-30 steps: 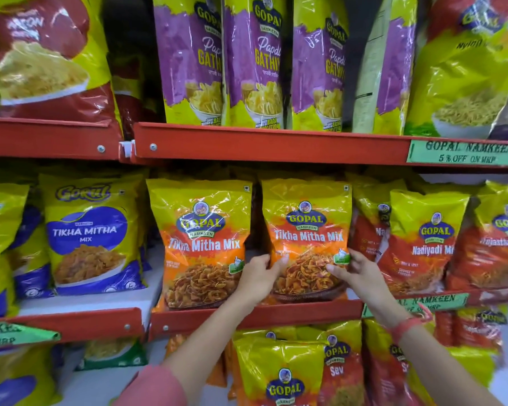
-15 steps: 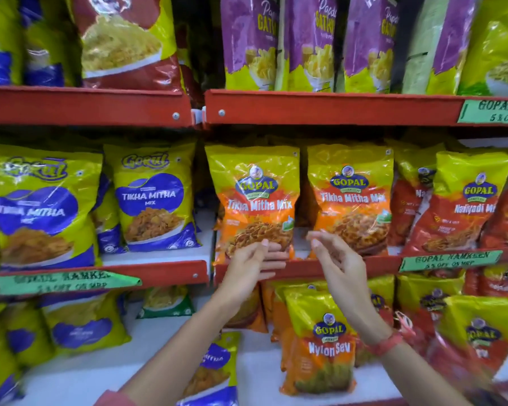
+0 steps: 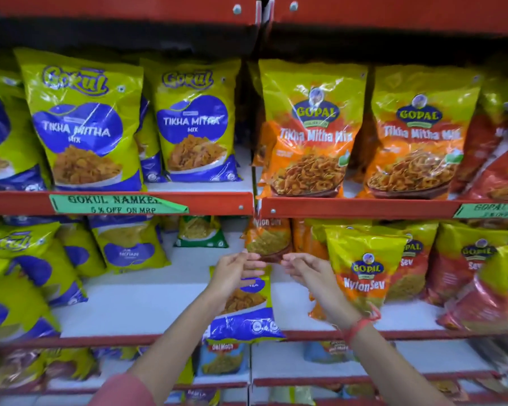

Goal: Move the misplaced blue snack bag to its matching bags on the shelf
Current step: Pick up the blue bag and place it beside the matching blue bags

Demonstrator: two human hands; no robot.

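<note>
blue snack bag (image 3: 244, 320) just below both hands | left hand (image 3: 235, 273) grip loose, empty | right hand (image 3: 308, 273) same

Single head-worn wide-angle view, facing store shelving head-on at close range.
Camera looks forward and slightly down; the red shelf rail (image 3: 118, 200) crosses mid-frame, with tiers above and below it visible. Both forearms enter from the bottom edge. Frame edges bow and blur. No second view.

The shelf (image 3: 349, 208) is red. The Gokul bags (image 3: 85, 121) are yellow-green with big blue blobs. The Gopal bags (image 3: 311, 133) are yellow on top and orange below. The price tag (image 3: 115, 204) is green. The sleeve (image 3: 123, 391) is pink.
</note>
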